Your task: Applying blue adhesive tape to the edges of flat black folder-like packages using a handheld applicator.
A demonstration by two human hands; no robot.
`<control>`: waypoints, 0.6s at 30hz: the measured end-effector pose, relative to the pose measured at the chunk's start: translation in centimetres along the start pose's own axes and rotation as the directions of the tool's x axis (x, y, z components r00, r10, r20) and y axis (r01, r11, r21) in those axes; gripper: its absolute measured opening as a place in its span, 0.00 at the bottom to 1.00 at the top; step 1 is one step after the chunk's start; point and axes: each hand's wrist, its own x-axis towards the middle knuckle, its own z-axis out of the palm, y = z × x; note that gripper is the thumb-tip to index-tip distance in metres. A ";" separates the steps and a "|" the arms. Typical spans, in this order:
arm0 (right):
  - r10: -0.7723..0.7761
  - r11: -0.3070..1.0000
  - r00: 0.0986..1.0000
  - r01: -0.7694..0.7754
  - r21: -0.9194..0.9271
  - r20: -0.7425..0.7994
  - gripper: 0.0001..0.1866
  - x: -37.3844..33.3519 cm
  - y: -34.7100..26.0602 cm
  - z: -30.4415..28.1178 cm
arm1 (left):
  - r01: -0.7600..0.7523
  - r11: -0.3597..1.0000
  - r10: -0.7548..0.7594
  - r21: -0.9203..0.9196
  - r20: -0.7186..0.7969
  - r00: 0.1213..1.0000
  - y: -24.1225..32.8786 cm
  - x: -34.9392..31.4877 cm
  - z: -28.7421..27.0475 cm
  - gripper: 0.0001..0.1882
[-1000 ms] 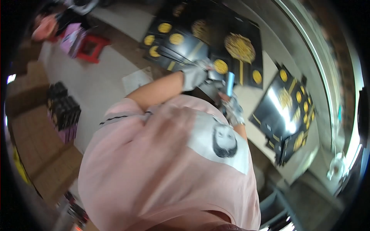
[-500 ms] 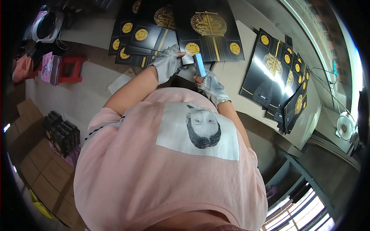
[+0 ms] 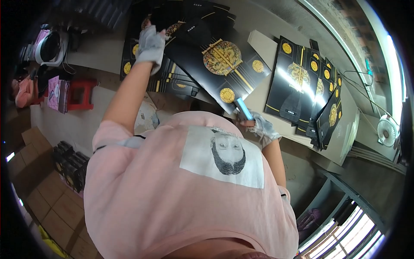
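Observation:
Both my hands wear grey-white fingerless gloves. My left hand (image 3: 151, 45) reaches to the far left over black printed sheets, its thumb and fingertips apart beside a sheet's edge. A glossy black sheet (image 3: 248, 75) with a gold round emblem lies slanted on the pile in front of me. Its near corner comes close to my right hand (image 3: 262, 128). That hand is closed around a light-blue, bar-shaped tool (image 3: 244, 108), which points up and left; its exact kind I cannot make out. More black sheets (image 3: 179, 77) lie beneath the slanted one.
On the right, overlapping black-and-gold sheets (image 3: 291, 80) lie on pale boards (image 3: 262, 45). A small white fan (image 3: 387, 131) stands at the far right. Left are a red stool (image 3: 81, 95) and pink printed stacks (image 3: 58, 95). Black bundles (image 3: 71, 166) sit by cardboard (image 3: 51, 194).
My left hand has moved away to the far left. The top sheet in front has turned to a slant. My right hand has shifted slightly nearer and right with the blue tool.

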 end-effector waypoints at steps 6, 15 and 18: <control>0.014 0.928 0.992 0.035 0.370 -0.129 0.23 -1.1 2.0 0.6 | 0.195 0.971 -0.240 0.141 0.624 0.743 3.7 5.9 4.5 0.38; 0.060 0.835 0.967 0.088 0.542 -0.249 0.24 -1.9 2.4 0.3 | 0.042 0.989 -0.138 0.139 0.821 0.554 6.5 6.3 0.5 0.34; 0.049 0.844 0.965 0.098 0.528 -0.258 0.24 -1.9 2.0 0.2 | -0.422 0.906 0.210 0.029 0.835 0.508 0.4 5.3 4.3 0.35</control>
